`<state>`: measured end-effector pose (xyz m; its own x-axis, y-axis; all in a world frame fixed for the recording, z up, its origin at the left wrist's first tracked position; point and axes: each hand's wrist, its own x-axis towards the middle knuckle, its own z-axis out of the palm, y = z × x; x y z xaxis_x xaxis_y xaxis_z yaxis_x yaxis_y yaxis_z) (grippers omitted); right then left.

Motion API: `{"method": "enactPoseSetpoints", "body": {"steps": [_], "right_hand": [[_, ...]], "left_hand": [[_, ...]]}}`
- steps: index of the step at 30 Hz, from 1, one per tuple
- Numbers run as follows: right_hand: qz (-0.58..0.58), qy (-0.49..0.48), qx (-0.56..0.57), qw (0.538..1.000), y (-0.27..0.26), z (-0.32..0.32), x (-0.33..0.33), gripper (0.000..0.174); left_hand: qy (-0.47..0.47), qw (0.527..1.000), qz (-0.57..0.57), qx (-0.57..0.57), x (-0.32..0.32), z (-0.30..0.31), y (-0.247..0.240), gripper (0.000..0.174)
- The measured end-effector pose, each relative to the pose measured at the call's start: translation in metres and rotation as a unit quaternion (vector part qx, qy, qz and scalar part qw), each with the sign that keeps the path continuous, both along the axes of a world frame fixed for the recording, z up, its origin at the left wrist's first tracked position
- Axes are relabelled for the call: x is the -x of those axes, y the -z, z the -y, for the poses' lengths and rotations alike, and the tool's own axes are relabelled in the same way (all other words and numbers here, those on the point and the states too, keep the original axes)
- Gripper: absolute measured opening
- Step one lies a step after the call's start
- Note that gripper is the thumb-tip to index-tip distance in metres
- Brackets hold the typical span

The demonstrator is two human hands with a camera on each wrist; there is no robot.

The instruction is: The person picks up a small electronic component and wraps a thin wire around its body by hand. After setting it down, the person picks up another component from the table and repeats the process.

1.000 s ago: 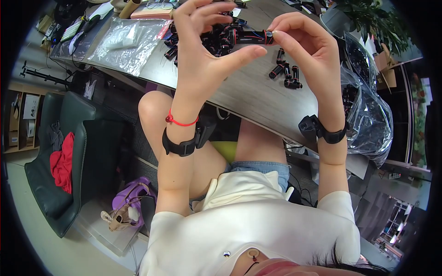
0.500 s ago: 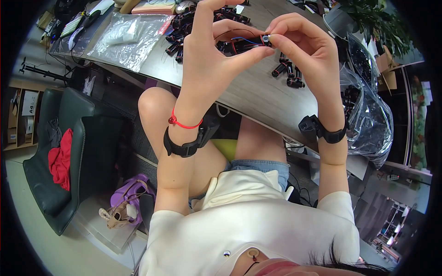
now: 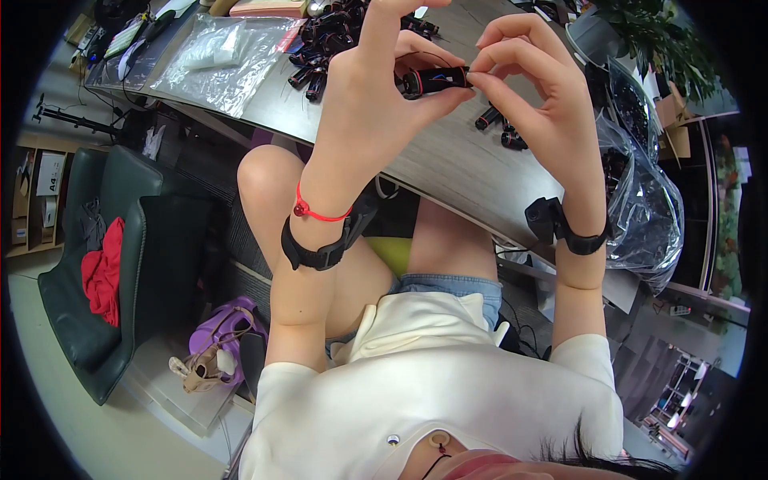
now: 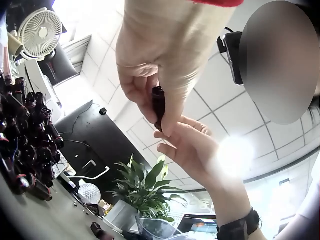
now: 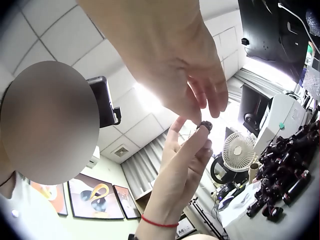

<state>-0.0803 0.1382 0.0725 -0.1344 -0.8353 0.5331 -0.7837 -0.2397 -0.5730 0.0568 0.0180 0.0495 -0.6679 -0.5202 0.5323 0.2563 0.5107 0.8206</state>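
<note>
Since the frame of half a sec. ago, the black cylinder (image 3: 436, 80) has been turned, so its silver end is no longer seen and more of its side is shown; the l. hand (image 3: 368, 112) has been shifted slightly toward the r. hand (image 3: 540, 88). The cylinder is held up in the air over the table (image 3: 436, 176), pinched betw. thumb and fingers of the l. hand. Thumb and fingertips of the r. hand are placed close together at the cylinder's right end; whether smth. is gripped there cannot be told.

As a judgement: the cylinder could be dropped, bc. it is round, looks smooth, and is held only by fingertips. The blue wire (image 3: 439, 78) might also be snagged or pulled loose, if it is caught by a finger.

On the grey table, a pile of similar cylinders (image 3: 332, 36) is seen beyond the l. hand, w/ a clear plastic bag (image 3: 204, 88) beside it; a few loose cylinders (image 3: 514, 141) are partly hidden by the r. hand. Farther out: a potted plant (image 3: 656, 40), a green armchair (image 3: 120, 188) w/ red cloth (image 3: 102, 272), and a white fan (image 4: 41, 33).
</note>
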Motion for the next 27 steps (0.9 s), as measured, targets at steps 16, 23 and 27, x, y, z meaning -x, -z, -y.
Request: {"method": "enactPoseSetpoints", "body": {"steps": [16, 23, 27], "right_hand": [[-0.226, 0.043, 0.138, 0.963, 0.009, 0.009, -0.001, 0.016], [-0.254, 0.035, 0.151, 0.955, 0.005, 0.006, -0.001, 0.016], [-0.271, 0.008, 0.159, 0.949, 0.002, 0.003, 0.004, 0.016]], "left_hand": [[-0.017, 0.995, -0.055, -0.078, 0.004, -0.002, 0.005, 0.065], [-0.034, 0.994, -0.094, -0.043, 0.005, -0.001, 0.016, 0.067], [-0.056, 0.981, -0.172, 0.078, 0.011, 0.003, 0.021, 0.055]]}}
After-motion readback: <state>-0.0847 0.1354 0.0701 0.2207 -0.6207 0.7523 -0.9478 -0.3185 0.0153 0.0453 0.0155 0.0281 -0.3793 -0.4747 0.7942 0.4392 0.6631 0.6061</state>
